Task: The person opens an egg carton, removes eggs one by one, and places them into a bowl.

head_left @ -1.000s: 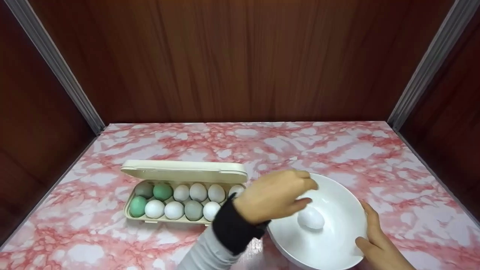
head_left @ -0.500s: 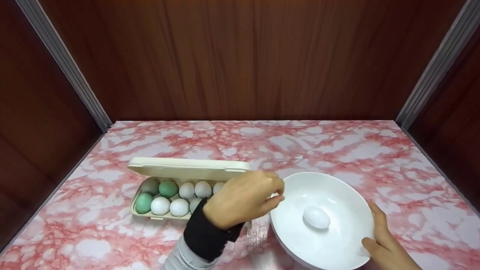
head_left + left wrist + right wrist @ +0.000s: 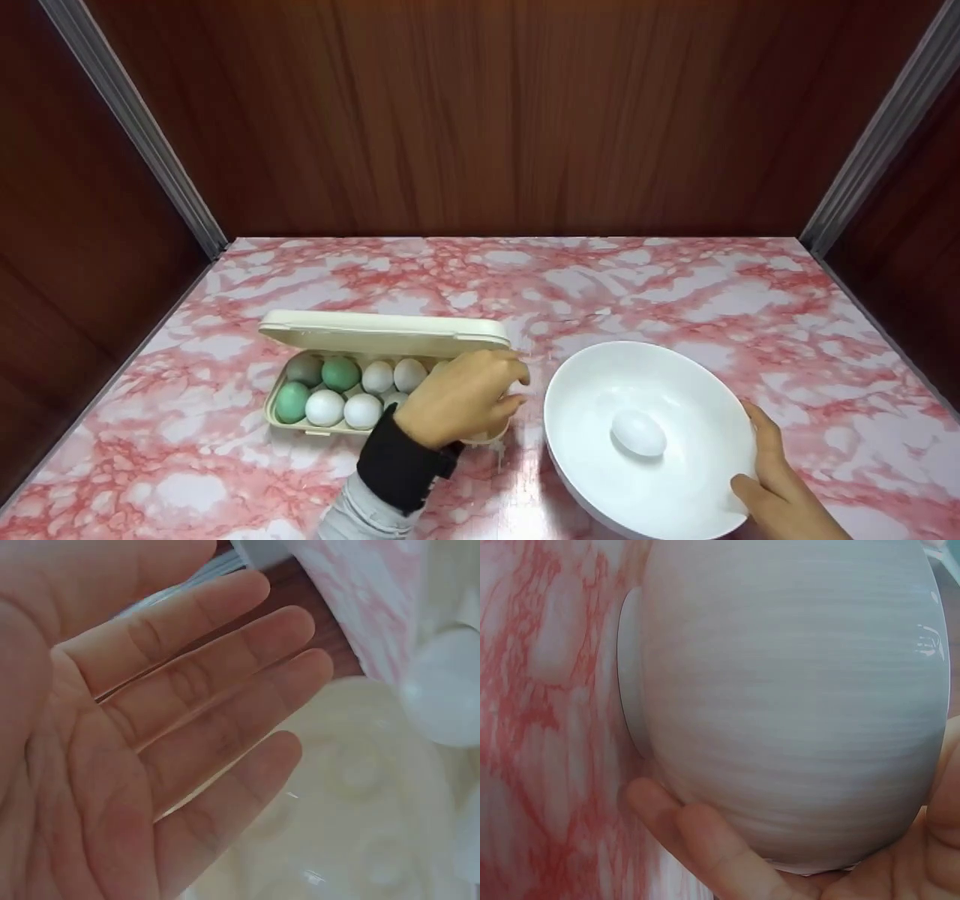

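Note:
My left hand point(image 3: 461, 397) is over the right end of a cream egg carton point(image 3: 382, 324) and hides the eggs there. In the left wrist view its fingers point(image 3: 217, 686) are straight and hold nothing, with the lid's inside and a white egg point(image 3: 450, 690) beyond. On the right, my right hand point(image 3: 780, 484) grips a large white bowl point(image 3: 697, 491), thumb over the rim, fingers point(image 3: 712, 844) under the outer wall. One white egg point(image 3: 639, 433) lies inside the bowl. Green eggs point(image 3: 292, 402) and pale eggs point(image 3: 364, 411) fill the carton's visible cups.
The carton's lid stands partly raised at the back. A red-and-white marbled table point(image 3: 525, 277) lies beneath everything, with brown wood-grain panels point(image 3: 517, 120) behind and at both sides. Grey metal posts point(image 3: 139, 127) mark the back corners.
My left hand has moved left, away from above the bowl to the carton's right end. The right hand keeps hold of the bowl, and the view has shifted slightly.

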{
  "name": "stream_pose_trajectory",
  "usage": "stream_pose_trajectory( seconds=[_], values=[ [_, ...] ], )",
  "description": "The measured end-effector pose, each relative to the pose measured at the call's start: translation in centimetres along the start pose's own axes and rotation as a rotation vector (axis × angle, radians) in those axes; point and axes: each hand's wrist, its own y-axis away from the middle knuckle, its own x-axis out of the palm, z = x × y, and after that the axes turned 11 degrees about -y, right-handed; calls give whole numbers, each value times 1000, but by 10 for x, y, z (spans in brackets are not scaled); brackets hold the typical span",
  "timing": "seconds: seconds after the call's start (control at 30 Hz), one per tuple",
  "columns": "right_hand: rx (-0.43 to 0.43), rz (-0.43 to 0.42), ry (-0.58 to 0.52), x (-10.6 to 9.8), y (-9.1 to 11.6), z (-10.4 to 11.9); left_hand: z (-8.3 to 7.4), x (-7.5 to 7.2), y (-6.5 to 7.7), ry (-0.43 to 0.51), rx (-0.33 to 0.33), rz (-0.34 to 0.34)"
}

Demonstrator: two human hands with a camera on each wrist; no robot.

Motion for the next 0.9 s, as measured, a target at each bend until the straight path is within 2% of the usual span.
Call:
stream_pose_trajectory(
  seconds=[0.23,0.43,0.53,0.9],
  values=[
    [18,-34,17,0,0,-1,12,11,2,3,-41,22],
    [12,-42,38,-1,0,-1,15,17,0,3,-124,60],
    [2,-37,14,0,0,-2,15,19,0,-2,-159,76],
    [-11,-17,-16,0,1,-2,17,27,1,1,-182,-5]
  ],
)
